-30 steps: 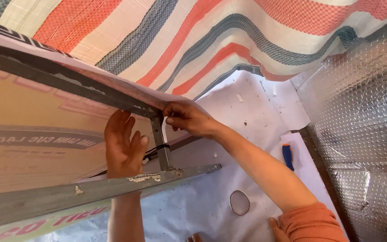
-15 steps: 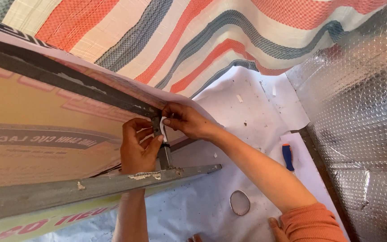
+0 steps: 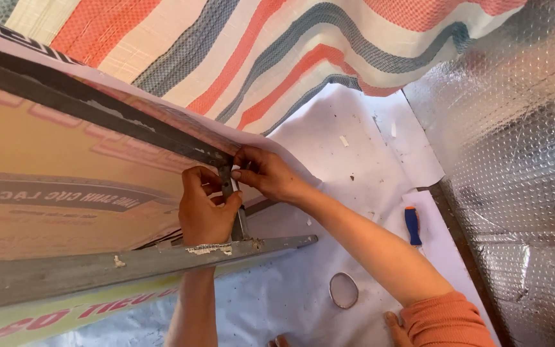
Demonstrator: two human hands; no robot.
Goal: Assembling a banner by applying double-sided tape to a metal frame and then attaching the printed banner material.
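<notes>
A short grey metal upright [image 3: 241, 226] joins the upper frame bar [image 3: 97, 110] to the lower frame bar [image 3: 130, 265]. My left hand [image 3: 203, 207] comes up from below and is wrapped around this upright, thumb against it. My right hand [image 3: 266, 173], on an arm in an orange sleeve, pinches the upright's top end at the corner where it meets the upper bar. Whether something small sits between those fingertips is hidden. A printed orange and yellow banner [image 3: 65, 160] is stretched behind the frame.
A red, grey and white striped tarp [image 3: 290, 51] hangs above. Silver bubble foil [image 3: 521, 160] covers the right side. On the white sheet below lie a blue-handled screwdriver [image 3: 412, 225] and a grey ring [image 3: 343, 290]. Toes [image 3: 393, 319] show at the bottom edge.
My left hand lay open and flat against the banner; it has since closed around the short upright. The right hand stayed at the top corner, fingers tightening there.
</notes>
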